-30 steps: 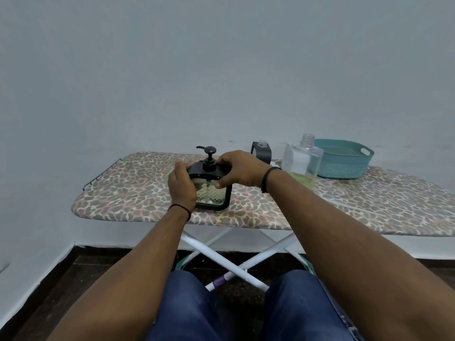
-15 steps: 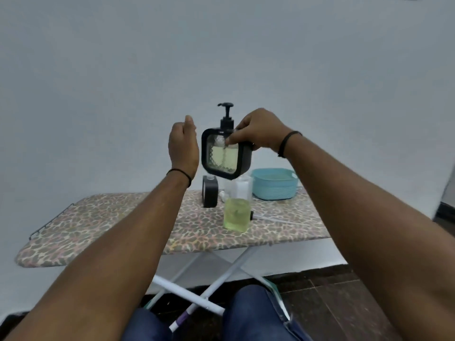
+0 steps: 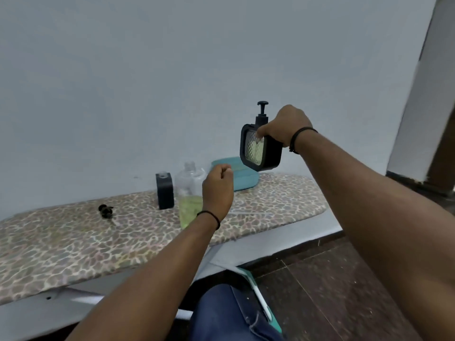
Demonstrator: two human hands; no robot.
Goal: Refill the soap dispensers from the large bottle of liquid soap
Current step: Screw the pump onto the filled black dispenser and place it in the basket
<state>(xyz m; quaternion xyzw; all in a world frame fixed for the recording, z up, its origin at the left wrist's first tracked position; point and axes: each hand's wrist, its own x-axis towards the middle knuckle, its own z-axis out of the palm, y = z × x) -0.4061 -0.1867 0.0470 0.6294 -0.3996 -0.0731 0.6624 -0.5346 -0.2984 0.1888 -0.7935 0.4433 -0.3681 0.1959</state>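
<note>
Dispenser point(image 3: 260, 148), pump fitted, now held aloft in the right hand point(image 3: 285, 129), carried rightward above the basket point(image 3: 243, 178). Left hand point(image 3: 218, 190) has let go, fist curled, empty. Bottle point(image 3: 189, 198) stands on the table point(image 3: 73, 239). First refill judged complete.

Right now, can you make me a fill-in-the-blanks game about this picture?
1. The black square soap dispenser with a pump is held up by the ____ hand.
2. The liquid in the clear plastic bottle is ____.
3. The teal plastic basket sits on the ____-print ironing board.

Missing words: right; green; leopard
</note>
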